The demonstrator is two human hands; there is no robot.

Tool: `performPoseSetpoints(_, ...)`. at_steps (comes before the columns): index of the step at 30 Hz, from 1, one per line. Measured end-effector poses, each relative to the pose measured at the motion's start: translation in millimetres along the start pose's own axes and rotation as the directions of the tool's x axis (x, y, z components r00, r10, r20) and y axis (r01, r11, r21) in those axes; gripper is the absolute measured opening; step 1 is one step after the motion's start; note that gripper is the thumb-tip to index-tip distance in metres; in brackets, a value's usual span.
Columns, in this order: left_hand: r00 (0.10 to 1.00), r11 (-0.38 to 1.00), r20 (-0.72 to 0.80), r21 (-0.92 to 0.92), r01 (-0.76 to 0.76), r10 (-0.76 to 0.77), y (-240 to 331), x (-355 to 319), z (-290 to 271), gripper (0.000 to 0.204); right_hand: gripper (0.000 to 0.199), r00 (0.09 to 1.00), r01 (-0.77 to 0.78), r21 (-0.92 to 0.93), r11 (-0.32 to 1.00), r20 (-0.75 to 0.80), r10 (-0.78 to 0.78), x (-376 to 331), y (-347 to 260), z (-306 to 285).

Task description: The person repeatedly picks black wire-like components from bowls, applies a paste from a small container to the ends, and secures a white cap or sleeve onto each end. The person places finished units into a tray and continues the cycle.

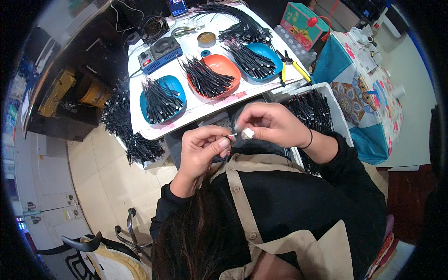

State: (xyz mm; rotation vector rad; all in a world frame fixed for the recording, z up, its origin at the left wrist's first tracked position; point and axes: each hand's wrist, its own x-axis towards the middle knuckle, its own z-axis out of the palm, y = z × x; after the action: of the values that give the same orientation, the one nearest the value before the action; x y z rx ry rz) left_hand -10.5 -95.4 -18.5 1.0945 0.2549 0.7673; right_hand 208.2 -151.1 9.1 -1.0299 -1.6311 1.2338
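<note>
Over my lap, just in front of the table edge, my two hands are close together. My left hand [203,145] is closed, its thumb and forefinger pinching a small cable end [232,137] with reddish and pale thin wires. The rest of that cable is hidden by the hand. My right hand [275,123] is closed in a pinch beside it, slightly blurred. A white covering [248,134] shows at its thumb tip; whatever those fingers hold is too small to tell. Nearest on the table are an orange bowl [237,70] and a blue bowl [183,89], both heaped with black cables.
Another blue bowl [275,55] of cables stands right, beside yellow-handled cutters [293,65]. Behind are a blue control box [161,55], an amber-filled tin [206,38], scissors [181,31] and a phone [177,7]. Cable bundles [126,121] hang at left; a white foam box [339,112] holds more.
</note>
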Motion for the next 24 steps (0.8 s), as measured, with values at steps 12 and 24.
performPoseSetpoints(12, 0.987, 0.893, 0.016, -0.423, 0.154, -0.163, -19.1, -8.1, 10.0, 0.014, 0.018, 0.837, 0.437, -0.654, 0.617, 0.046, -0.544, 1.8, -9.7, 13.0)
performPoseSetpoints(24, 0.980, 0.927, 0.195, 0.373, -0.035, -0.042, 30.3, 17.3, -8.2, 0.015, 0.017, 0.982, -0.188, 0.402, 0.896, 0.060, 0.179, -1.9, -14.8, 8.1)
